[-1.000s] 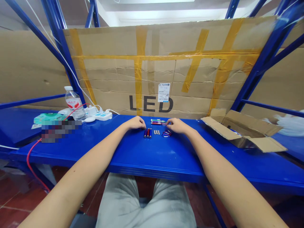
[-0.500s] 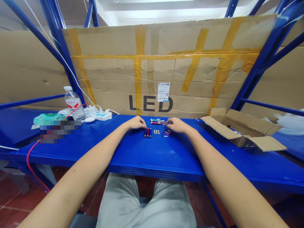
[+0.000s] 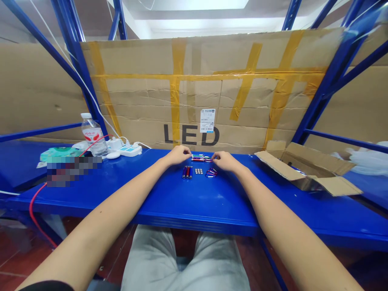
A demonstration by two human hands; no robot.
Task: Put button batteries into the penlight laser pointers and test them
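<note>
Several slim, shiny pen-shaped rods (image 3: pixel 201 157), green, silver and red, lie side by side across the blue table. My left hand (image 3: pixel 180 154) is at their left ends, fingers curled and fingertips against them. At the right ends, my right hand (image 3: pixel 224 161) has its fingers bent and pinched together on the rods. Nearer to me stand out three short metallic tubes (image 3: pixel 187 172), blue and red, lying parallel. Beside them, small round silver button cells (image 3: pixel 199 171) are laid out in rows. To the right of those is a small pile of coloured carabiners (image 3: pixel 211 173).
An open cardboard box (image 3: pixel 306 169) sits at the right. On the left are a water bottle (image 3: pixel 92 135), a white power strip (image 3: pixel 130 150), a green packet (image 3: pixel 59 153) and a red cable (image 3: pixel 34 206). A large cardboard sheet (image 3: pixel 145 101) closes off the back.
My left hand has moved from above the short tubes, up and right, to the left ends of the pen-shaped rods. My right hand stays at their right ends. The view has shifted slightly.
</note>
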